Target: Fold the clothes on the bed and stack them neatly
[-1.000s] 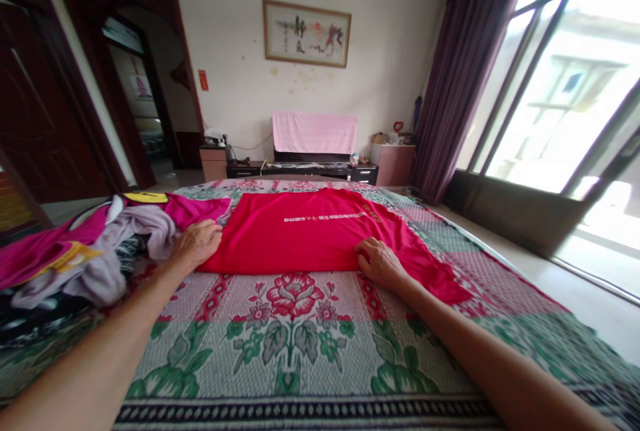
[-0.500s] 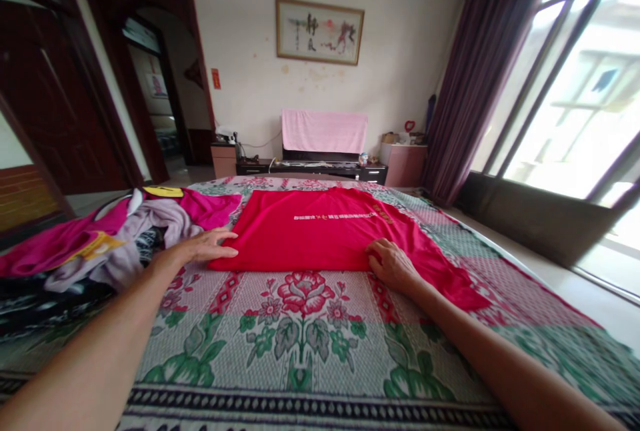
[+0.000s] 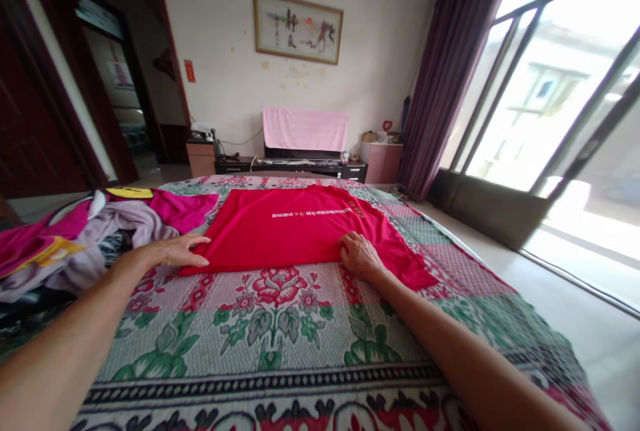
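Observation:
A red T-shirt [image 3: 270, 234] with a line of printed characters lies spread on the flowered bedspread [image 3: 280, 351], its near edge running almost straight. At its left end, my left hand [image 3: 177, 251] rests with thumb and fingers apart, touching the cloth at the near corner. On the near edge toward the right, my right hand [image 3: 361, 256] has its fingers curled down on the fabric; the fingertips are partly hidden. Beyond that hand, the right part of the shirt slopes off in loose wrinkles.
A heap of clothes [image 3: 120, 224], magenta, grey, yellow and black, lies left of the shirt, close to my left forearm. Past the bed's far edge stands a low TV cabinet [image 3: 235, 167] with a pink cloth [image 3: 305, 127] above it. Windows [image 3: 530, 97] are at the right.
The view has turned to the right, so everything appears farther left. Both hands stay at about the same places on the shirt. The shirt's right part looks slightly pulled in.

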Tool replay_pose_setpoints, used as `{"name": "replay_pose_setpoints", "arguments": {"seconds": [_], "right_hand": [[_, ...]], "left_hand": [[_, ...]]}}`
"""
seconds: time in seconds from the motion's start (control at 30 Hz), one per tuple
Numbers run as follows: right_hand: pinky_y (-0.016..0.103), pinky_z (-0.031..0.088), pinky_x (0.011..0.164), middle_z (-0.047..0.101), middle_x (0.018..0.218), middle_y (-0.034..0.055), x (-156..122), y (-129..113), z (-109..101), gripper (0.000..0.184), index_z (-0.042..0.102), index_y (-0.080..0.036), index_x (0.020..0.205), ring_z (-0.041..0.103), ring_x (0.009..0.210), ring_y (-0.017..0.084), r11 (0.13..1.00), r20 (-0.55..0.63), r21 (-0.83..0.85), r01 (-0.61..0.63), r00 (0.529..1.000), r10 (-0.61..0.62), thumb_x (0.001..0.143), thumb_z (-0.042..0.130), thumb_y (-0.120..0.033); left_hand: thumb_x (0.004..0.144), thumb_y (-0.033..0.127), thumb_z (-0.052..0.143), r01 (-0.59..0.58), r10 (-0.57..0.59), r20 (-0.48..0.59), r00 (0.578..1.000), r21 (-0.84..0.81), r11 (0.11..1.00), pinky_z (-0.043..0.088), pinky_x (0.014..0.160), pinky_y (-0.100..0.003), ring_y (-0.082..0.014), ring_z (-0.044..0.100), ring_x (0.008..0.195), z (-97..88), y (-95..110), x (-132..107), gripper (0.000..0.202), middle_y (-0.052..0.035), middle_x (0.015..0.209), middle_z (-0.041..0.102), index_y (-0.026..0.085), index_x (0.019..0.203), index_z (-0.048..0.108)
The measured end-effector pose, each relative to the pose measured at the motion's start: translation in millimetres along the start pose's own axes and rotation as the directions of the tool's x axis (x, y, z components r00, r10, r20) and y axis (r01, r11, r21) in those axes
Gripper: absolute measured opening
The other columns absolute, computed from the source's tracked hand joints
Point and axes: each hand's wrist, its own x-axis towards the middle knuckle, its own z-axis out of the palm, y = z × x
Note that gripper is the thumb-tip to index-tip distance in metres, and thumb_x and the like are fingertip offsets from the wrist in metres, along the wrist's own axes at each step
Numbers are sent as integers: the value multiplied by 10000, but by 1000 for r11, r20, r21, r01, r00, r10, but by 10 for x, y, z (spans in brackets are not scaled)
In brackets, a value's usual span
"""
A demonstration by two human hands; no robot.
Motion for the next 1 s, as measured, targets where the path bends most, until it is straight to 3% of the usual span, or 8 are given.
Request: {"name": "replay_pose_setpoints", "arguments": {"seconds": [0.17,0.37,0.5,0.67,0.83,1.0], "right_hand": [[272,383,838,612,1000,75,-10,-3,6,224,624,-188,974,545,918,181,1000,2,-7,-19,1000,19,836,447,-191],[283,386,833,615,1024,71,-14,-15,7,233,632,-200,987,545,929,192,999,12,-18,-42,999,42,836,454,-203],[279,386,850,620,1021,77,-14,-19,4,236,637,-192,985,550,941,189,999,2,8,-43,999,43,830,459,-199],[268,401,844,637,996,79,-7,39,23,234,652,-181,958,568,921,177,996,-18,86,-17,1000,19,812,469,-188],[267,428,848,670,942,44,36,191,58,265,659,-189,881,588,903,168,967,-27,254,-3,1000,10,699,491,-95],[294,444,863,669,943,50,32,215,-19,318,651,-182,861,592,908,180,934,-11,343,103,994,-105,619,493,-51]], "left_hand": [[667,512,467,-47,47,-10,999,12,999,309,1072,-329,-249,439,1278,67,84,-73,808,-166,1409,445,64,1340,462],[697,575,414,-29,23,-65,998,-93,995,230,1115,-342,-246,320,1360,290,-60,-167,802,-146,1498,303,122,1358,452],[686,606,442,-48,25,-129,991,-178,983,247,1110,-333,-240,316,1362,386,-122,-241,787,-109,1509,294,174,1342,476],[653,620,461,-33,9,-114,993,-211,977,237,1113,-333,-241,309,1365,321,-23,-357,833,-117,1517,269,169,1353,467],[613,593,510,-38,18,-82,997,-250,967,247,1108,-343,-249,286,1375,229,53,-440,858,-106,1527,245,174,1359,461],[595,575,534,-30,14,-58,998,-285,958,225,1116,-344,-245,251,1389,215,65,-473,883,-107,1536,213,168,1372,442]]}}
